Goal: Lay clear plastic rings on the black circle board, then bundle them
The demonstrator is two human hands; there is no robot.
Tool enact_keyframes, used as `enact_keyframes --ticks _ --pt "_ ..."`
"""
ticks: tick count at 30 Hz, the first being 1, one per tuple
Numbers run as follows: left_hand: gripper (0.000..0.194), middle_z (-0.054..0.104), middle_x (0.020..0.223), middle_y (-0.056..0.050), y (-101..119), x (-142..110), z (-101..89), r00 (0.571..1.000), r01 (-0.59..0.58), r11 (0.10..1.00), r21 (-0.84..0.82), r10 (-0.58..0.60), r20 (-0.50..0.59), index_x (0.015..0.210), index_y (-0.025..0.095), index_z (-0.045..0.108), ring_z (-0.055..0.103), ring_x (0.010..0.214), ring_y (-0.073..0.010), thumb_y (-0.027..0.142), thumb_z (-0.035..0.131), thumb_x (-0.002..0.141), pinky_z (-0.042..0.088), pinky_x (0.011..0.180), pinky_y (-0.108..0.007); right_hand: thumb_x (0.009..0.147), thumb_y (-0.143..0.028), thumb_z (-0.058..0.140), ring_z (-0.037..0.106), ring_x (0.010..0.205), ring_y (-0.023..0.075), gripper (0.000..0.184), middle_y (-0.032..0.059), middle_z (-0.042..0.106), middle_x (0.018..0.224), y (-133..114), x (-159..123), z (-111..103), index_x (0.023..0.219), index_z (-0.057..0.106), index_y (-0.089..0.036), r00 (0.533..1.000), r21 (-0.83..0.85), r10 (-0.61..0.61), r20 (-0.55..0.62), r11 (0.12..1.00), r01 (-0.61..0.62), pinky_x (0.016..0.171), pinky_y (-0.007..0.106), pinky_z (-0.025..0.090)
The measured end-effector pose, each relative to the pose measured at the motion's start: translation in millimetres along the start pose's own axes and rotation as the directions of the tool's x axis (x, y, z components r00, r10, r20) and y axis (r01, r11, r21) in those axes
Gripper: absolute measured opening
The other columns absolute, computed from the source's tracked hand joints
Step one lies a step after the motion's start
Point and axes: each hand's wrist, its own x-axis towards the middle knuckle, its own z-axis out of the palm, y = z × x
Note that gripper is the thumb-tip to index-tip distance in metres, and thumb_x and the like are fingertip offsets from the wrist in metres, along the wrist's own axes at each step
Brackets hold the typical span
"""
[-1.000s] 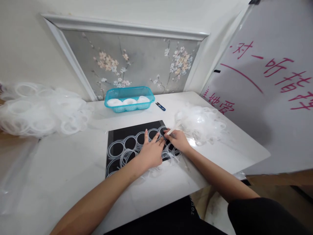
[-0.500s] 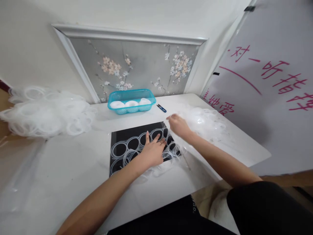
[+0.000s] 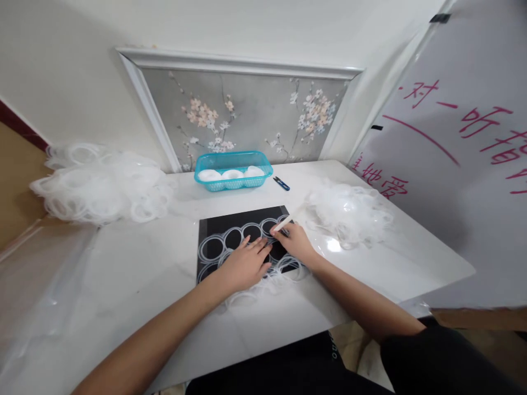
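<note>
A black mat (image 3: 222, 222) lies on the table, with translucent white rings (image 3: 212, 248) laid out on it in rows. My left hand (image 3: 247, 266) rests on the rings with its fingers spread. To its right, my right hand (image 3: 293, 241) is closed around a slim pale stick (image 3: 283, 222), whose lower end is near the upper row of rings. Loose rings (image 3: 274, 285) are bunched along the front edge of the mat, below my left hand. The parts of the mat and rings beneath both hands are hidden.
A teal basket (image 3: 234, 157) with white rolls stands at the back, beside small dark-blue thread snips (image 3: 281, 184). Heaps of translucent rings lie at the left (image 3: 107, 184) and right (image 3: 349, 211). A whiteboard (image 3: 453, 219) with red writing stands at the right.
My right hand has come down and left from the mat's upper right corner onto the rings, the pale stick now plainly visible in it. My left hand stays on the rings, fingers less spread. The view has shifted.
</note>
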Motion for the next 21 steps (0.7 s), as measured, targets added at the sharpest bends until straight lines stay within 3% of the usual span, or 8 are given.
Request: enact_keyframes --ticks 3,7,21 --pt "0.047 0.043 0.142 -0.015 -1.1 -0.2 5.0 1.0 0.006 1.0 0.018 -0.006 -0.014 0.137 0.012 0.043 0.035 0.135 -0.0249 0.036 0.032 0.097 0.017 0.113 -0.048 0.083 -0.027 0.057 0.068 0.087 0.0209 0.015 0.0035 0.073 0.088 0.7 0.1 0.9 0.085 0.07 -0.02 1.0 0.063 0.026 -0.005 0.998 -0.025 0.082 0.033 0.051" --pt "0.048 0.044 0.141 -0.016 2.6 2.0 1.4 1.0 0.015 0.999 0.032 -0.016 0.014 0.137 0.01 0.042 0.037 0.134 -0.0257 0.035 0.034 0.097 0.014 0.114 -0.049 0.081 -0.024 0.059 0.067 0.095 0.0217 0.015 0.0045 0.073 0.096 1.2 1.3 0.0 0.089 0.071 -0.02 0.997 0.023 0.072 -0.015 0.997 -0.072 0.088 0.036 0.05" --pt "0.049 0.043 0.142 -0.016 4.8 0.6 -1.4 1.0 0.009 0.999 0.037 -0.01 0.025 0.137 0.01 0.042 0.036 0.134 -0.0254 0.036 0.032 0.096 0.009 0.114 -0.049 0.082 -0.025 0.059 0.065 0.099 0.0213 0.015 0.0043 0.072 0.1 7.5 -0.2 4.3 0.093 0.07 -0.021 0.998 -0.056 0.051 -0.034 0.997 -0.053 0.09 0.036 0.049"
